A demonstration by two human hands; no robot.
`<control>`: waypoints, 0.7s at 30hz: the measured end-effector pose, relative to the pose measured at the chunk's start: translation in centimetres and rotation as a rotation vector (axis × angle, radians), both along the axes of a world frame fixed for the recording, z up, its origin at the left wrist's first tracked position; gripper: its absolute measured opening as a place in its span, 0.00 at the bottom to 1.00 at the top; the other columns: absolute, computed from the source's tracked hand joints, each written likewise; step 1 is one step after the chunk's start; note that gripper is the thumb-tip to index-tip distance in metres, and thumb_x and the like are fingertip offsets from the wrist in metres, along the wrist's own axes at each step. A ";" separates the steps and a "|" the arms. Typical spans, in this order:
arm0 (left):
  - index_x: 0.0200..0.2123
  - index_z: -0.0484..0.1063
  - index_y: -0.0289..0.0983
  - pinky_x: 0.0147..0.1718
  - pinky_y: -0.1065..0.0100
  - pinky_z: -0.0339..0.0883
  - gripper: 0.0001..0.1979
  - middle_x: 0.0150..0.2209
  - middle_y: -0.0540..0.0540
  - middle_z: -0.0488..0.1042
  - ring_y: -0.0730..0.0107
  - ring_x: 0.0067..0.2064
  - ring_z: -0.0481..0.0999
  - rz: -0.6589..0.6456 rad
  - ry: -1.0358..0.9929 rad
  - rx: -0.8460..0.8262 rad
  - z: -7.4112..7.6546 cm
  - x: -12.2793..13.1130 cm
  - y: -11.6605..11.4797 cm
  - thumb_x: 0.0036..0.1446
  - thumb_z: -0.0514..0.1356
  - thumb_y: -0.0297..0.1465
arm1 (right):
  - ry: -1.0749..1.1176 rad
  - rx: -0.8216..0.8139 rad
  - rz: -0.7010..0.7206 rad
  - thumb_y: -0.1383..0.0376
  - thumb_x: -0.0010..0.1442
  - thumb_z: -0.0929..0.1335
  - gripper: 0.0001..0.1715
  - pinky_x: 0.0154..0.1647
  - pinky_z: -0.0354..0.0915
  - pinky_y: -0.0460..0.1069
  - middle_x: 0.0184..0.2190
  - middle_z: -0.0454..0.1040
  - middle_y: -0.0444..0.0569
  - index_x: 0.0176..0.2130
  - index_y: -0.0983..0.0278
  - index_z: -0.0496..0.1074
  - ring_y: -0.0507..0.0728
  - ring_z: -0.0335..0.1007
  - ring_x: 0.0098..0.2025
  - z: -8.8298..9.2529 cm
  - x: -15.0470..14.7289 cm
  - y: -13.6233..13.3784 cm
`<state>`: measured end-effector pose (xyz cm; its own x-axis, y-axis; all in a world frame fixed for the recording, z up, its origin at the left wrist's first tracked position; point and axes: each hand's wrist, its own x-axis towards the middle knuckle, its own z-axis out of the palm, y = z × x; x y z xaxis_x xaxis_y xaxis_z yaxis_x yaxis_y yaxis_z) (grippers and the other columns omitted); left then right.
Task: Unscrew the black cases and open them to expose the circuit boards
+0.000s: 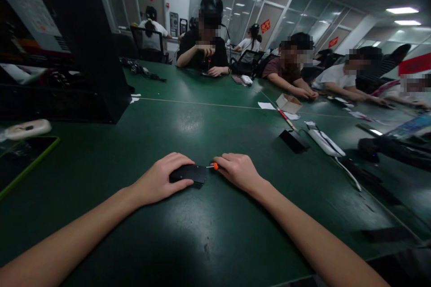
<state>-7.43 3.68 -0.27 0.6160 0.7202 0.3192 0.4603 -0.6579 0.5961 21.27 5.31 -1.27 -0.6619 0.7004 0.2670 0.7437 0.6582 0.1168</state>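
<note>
My left hand [167,176] is wrapped round a flat black box-like case [193,173], thumb on its near side and fingers over the far side. The case lies low over the green tabletop, and part of it is hidden under my palm. My right hand [237,170] is closed round a small screwdriver with an orange collar [216,166]. Its thin metal shaft points left, with the tip close to the right end of the case. Whether tip and case touch, I cannot tell.
A large black cabinet [101,54] stands at the left, beside a green-edged tablet [30,161]. To the right lie a small black box [293,141], a white power strip [326,142] and an open carton [288,104]. Several people sit around the green table [161,242].
</note>
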 end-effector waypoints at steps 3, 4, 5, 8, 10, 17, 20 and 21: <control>0.53 0.73 0.40 0.52 0.59 0.70 0.17 0.50 0.43 0.76 0.58 0.51 0.75 0.000 -0.013 -0.018 0.0 0.0 -0.1 0.62 0.65 0.38 | 0.024 0.053 0.017 0.61 0.71 0.63 0.13 0.31 0.51 0.48 0.29 0.75 0.45 0.41 0.62 0.76 0.51 0.69 0.31 -0.5 -0.3 0.3; 0.53 0.73 0.40 0.52 0.59 0.70 0.17 0.50 0.43 0.76 0.58 0.51 0.75 -0.002 -0.015 -0.027 0.0 0.0 -0.2 0.62 0.65 0.38 | 0.034 0.075 0.028 0.61 0.72 0.63 0.14 0.31 0.51 0.48 0.29 0.75 0.45 0.40 0.62 0.76 0.51 0.68 0.30 -0.6 -0.4 0.4; 0.53 0.73 0.40 0.52 0.59 0.70 0.17 0.50 0.43 0.76 0.58 0.52 0.75 -0.002 -0.018 -0.035 0.0 0.0 -0.3 0.62 0.65 0.38 | 0.044 0.098 0.037 0.61 0.72 0.63 0.15 0.31 0.52 0.48 0.28 0.74 0.45 0.39 0.62 0.76 0.51 0.68 0.30 -0.6 -0.5 0.4; 0.53 0.73 0.40 0.52 0.58 0.69 0.17 0.50 0.43 0.76 0.58 0.52 0.75 0.000 -0.025 -0.052 0.0 0.0 -0.5 0.62 0.65 0.38 | 0.040 0.159 0.047 0.62 0.72 0.63 0.15 0.31 0.51 0.48 0.26 0.73 0.44 0.36 0.63 0.75 0.51 0.67 0.28 -0.7 -0.8 0.8; 0.53 0.73 0.40 0.52 0.58 0.69 0.17 0.50 0.43 0.76 0.58 0.51 0.75 0.003 -0.031 -0.053 -0.1 -0.1 -0.6 0.62 0.65 0.37 | 0.022 0.181 0.039 0.62 0.71 0.64 0.15 0.30 0.51 0.49 0.26 0.73 0.43 0.35 0.62 0.74 0.51 0.68 0.27 -0.6 -0.9 1.0; 0.52 0.73 0.40 0.52 0.58 0.69 0.17 0.50 0.43 0.76 0.58 0.51 0.75 0.001 -0.051 -0.065 0.1 -0.2 -0.7 0.61 0.66 0.37 | 0.043 0.179 0.032 0.61 0.73 0.62 0.16 0.27 0.48 0.49 0.26 0.74 0.42 0.37 0.62 0.75 0.51 0.70 0.27 -0.5 -0.9 1.1; 0.53 0.73 0.40 0.51 0.59 0.70 0.18 0.50 0.42 0.76 0.58 0.51 0.75 0.003 -0.059 -0.050 0.1 -0.1 -0.7 0.61 0.66 0.36 | 0.056 0.166 0.018 0.61 0.73 0.62 0.16 0.26 0.47 0.49 0.27 0.75 0.43 0.38 0.63 0.74 0.50 0.71 0.27 -0.7 -1.3 0.7; 0.53 0.73 0.40 0.51 0.59 0.70 0.18 0.49 0.42 0.76 0.59 0.51 0.76 0.004 -0.064 -0.042 0.0 -0.1 -0.7 0.61 0.66 0.35 | 0.054 0.149 0.011 0.61 0.73 0.62 0.15 0.26 0.48 0.49 0.27 0.75 0.43 0.38 0.63 0.74 0.50 0.71 0.27 -0.7 -1.5 0.5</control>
<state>-7.51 3.01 -0.25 0.5920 0.7364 0.3276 0.4230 -0.6298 0.6515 19.75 5.79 -1.97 -0.6512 0.6435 0.4023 0.7445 0.6446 0.1740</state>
